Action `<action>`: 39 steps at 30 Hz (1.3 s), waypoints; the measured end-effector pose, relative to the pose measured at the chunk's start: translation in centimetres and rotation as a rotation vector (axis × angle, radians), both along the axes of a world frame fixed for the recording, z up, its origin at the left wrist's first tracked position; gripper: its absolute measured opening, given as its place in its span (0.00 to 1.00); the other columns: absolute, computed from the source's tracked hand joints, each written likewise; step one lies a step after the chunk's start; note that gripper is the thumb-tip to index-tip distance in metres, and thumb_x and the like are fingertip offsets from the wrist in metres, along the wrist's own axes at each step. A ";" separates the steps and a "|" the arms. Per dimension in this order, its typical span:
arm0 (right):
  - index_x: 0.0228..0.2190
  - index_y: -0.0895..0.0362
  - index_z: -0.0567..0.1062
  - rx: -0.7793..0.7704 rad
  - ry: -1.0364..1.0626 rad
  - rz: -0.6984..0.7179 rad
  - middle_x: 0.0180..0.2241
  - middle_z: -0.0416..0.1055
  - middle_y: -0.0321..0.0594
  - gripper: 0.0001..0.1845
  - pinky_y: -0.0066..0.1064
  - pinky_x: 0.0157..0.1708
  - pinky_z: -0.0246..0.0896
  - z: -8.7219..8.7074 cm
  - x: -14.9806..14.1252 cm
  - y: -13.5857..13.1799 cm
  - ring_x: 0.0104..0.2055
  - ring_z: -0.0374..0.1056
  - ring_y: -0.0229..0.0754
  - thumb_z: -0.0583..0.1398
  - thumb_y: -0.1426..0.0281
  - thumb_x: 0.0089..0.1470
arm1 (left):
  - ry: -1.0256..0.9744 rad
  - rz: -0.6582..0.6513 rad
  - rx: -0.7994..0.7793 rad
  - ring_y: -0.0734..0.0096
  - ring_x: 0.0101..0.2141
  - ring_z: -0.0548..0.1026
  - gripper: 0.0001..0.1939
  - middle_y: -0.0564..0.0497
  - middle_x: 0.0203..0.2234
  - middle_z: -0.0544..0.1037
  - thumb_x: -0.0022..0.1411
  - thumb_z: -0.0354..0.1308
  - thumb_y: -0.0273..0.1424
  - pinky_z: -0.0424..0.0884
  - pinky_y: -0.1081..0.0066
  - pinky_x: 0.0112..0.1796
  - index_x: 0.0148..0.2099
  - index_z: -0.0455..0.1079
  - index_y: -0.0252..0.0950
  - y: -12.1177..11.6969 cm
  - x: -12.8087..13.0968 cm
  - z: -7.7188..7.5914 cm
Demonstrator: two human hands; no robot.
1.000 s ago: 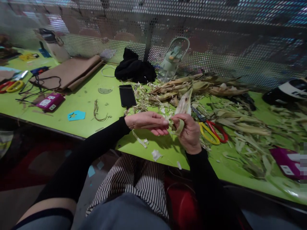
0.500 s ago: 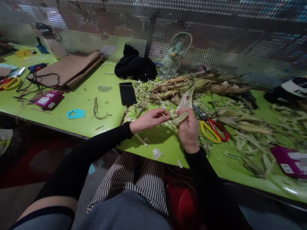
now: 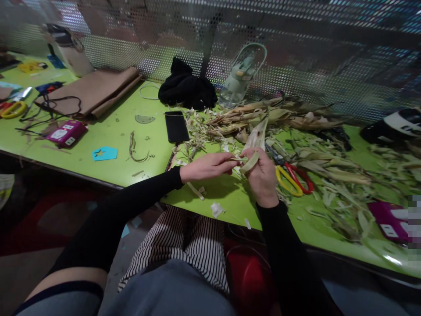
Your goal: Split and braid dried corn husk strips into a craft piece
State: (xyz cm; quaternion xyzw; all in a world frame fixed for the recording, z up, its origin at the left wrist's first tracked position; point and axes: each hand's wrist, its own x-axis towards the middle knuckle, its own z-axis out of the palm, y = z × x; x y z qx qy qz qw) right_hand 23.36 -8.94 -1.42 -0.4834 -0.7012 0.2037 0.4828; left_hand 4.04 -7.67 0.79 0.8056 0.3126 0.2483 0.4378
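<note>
A pale dried corn husk (image 3: 256, 136) stands up out of my right hand (image 3: 262, 177), whose fingers are closed around its lower part. One strip of it curls down over the knuckles. My left hand (image 3: 212, 166) reaches in from the left, its fingers pinched on a thin end of the husk beside the right thumb. Just right of my right hand lie scissors (image 3: 289, 180) with one yellow and one red handle. Shredded husk bits (image 3: 204, 131) are strewn behind both hands, and a heap of whole dried husks (image 3: 279, 114) lies farther back.
A black phone (image 3: 176, 126) lies behind my left hand. Along the perforated screen stand a pale green bottle (image 3: 237, 81) and a bundle of black cloth (image 3: 187, 87). Purple power blocks (image 3: 67, 133) sit at both sides. Brown folded paper (image 3: 95, 90) lies at the left.
Both hands have shifted slightly to the right with the husk. My left fingers have straightened and now pinch a thin end drawn out between the hands.
</note>
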 end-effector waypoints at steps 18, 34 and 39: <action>0.34 0.51 0.73 -0.353 0.577 0.008 0.31 0.75 0.34 0.15 0.32 0.32 0.69 -0.2 1.0 1.3 0.31 0.71 0.39 0.66 0.54 0.54 | -0.036 0.023 -0.194 0.76 0.29 0.63 0.10 0.54 0.29 0.68 0.71 0.48 0.33 0.63 0.73 0.34 0.39 0.67 0.35 0.0 -0.2 0.8; 0.31 0.53 0.71 -0.222 -0.052 0.084 0.27 0.71 0.35 0.22 0.33 0.32 0.61 0.2 -0.3 -0.5 0.30 0.66 0.40 0.55 0.48 0.64 | -0.117 0.250 -0.004 0.75 0.30 0.65 0.10 0.54 0.27 0.69 0.69 0.49 0.32 0.62 0.71 0.35 0.34 0.64 0.35 0.4 0.4 -0.6; 0.35 0.53 0.71 -0.300 0.100 0.149 0.26 0.66 0.32 0.17 0.30 0.27 0.57 0.2 -0.7 -0.7 0.27 0.61 0.37 0.60 0.52 0.61 | -0.079 0.300 0.058 0.75 0.28 0.64 0.12 0.55 0.25 0.68 0.70 0.50 0.35 0.59 0.72 0.33 0.33 0.63 0.35 0.2 0.5 -0.8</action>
